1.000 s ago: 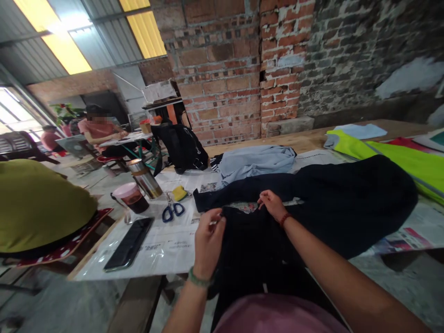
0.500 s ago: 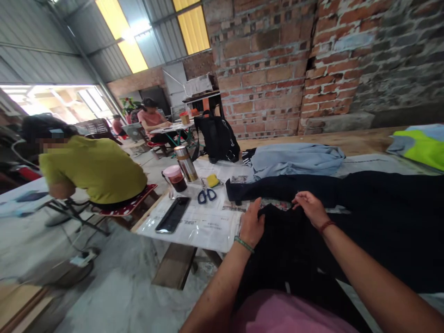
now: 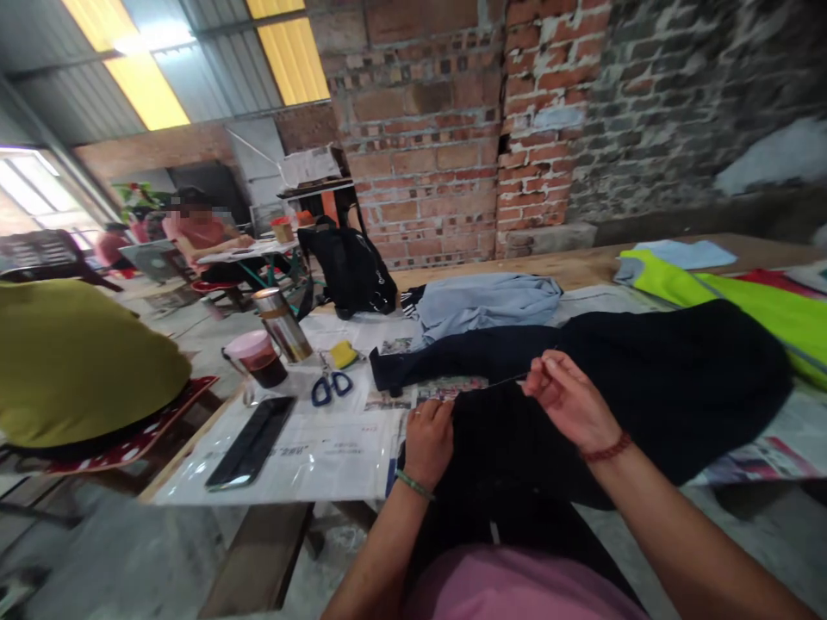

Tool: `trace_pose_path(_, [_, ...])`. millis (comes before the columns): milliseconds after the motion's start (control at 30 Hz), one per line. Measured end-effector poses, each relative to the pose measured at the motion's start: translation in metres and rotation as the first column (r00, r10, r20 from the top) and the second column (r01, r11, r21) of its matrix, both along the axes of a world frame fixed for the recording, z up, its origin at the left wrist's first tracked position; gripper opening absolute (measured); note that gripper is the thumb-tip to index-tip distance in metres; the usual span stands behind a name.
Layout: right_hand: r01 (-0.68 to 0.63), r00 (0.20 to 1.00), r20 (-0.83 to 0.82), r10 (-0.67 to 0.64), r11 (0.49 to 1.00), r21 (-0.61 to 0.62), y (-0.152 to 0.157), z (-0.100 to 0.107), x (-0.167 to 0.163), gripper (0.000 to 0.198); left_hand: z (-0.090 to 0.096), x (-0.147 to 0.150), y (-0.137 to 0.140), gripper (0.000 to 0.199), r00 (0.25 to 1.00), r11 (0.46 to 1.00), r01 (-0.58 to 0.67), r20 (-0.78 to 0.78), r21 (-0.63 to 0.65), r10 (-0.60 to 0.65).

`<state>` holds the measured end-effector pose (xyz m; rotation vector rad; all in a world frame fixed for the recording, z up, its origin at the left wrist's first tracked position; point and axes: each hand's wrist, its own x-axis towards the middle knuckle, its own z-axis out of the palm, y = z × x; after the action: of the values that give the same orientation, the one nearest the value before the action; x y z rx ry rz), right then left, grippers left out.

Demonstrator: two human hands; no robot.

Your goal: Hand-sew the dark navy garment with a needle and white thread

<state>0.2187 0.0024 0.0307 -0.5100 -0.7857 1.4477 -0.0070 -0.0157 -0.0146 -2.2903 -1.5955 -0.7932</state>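
My left hand point(image 3: 430, 439), with a green bracelet on its wrist, is closed on the edge of a black garment point(image 3: 497, 439) that lies over my lap and the table's edge. From that edge a thin dark thread point(image 3: 500, 383) runs taut to my right hand point(image 3: 568, 400). The right fingers are pinched together, raised a little above the cloth. A tiny thin tip shows at them, too small to make out for certain. Behind both hands a dark navy garment point(image 3: 672, 387) is spread over the table.
On the paper-covered table point(image 3: 323, 469) to the left are a phone point(image 3: 251, 443), blue-handled scissors point(image 3: 332, 387), a yellow item point(image 3: 342, 354), a lidded cup point(image 3: 258, 357) and a steel flask point(image 3: 282, 323). A backpack point(image 3: 349, 271), grey-blue cloth point(image 3: 488, 301) and neon cloth point(image 3: 717, 297) lie behind. A co-worker point(image 3: 83, 357) sits at left.
My right hand has drawn away from the left and turned palm-up, and the thread between them now shows stretched. The left hand keeps its hold on the black garment. The view has swung right.
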Motion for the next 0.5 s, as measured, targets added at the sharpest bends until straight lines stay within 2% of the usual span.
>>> trace_pose_path(67, [-0.069,0.998,0.002,0.069,0.998,0.011,-0.030,0.004,0.005,0.009,0.001,-0.001,0.001,0.022,1.000,1.000,0.014,0.028,0.014,-0.014])
trace_pose_path(200, [-0.143,0.983,0.112,0.144,0.990,-0.019,-0.079,-0.005,0.018,0.006,0.001,-0.002,0.004,0.025,0.999,1.000,0.007,0.051,0.023,-0.008])
trace_pose_path(333, [-0.027,0.982,0.188,0.030,0.999,-0.016,-0.102,-0.004,0.034,0.008,0.000,-0.003,0.006,0.035,0.995,1.000,-0.013,0.096,0.006,0.012])
trace_pose_path(433, [0.063,0.985,0.155,-0.069,0.997,0.044,-0.104,0.011,0.043,0.007,-0.001,-0.007,0.006,0.052,0.970,0.999,-0.028,0.242,0.039,0.017])
trace_pose_path(500, [0.096,0.983,0.144,-0.110,0.991,0.098,-0.105,0.023,0.045,0.006,0.000,-0.012,0.006,0.061,0.932,0.999,-0.033,0.362,0.008,0.028])
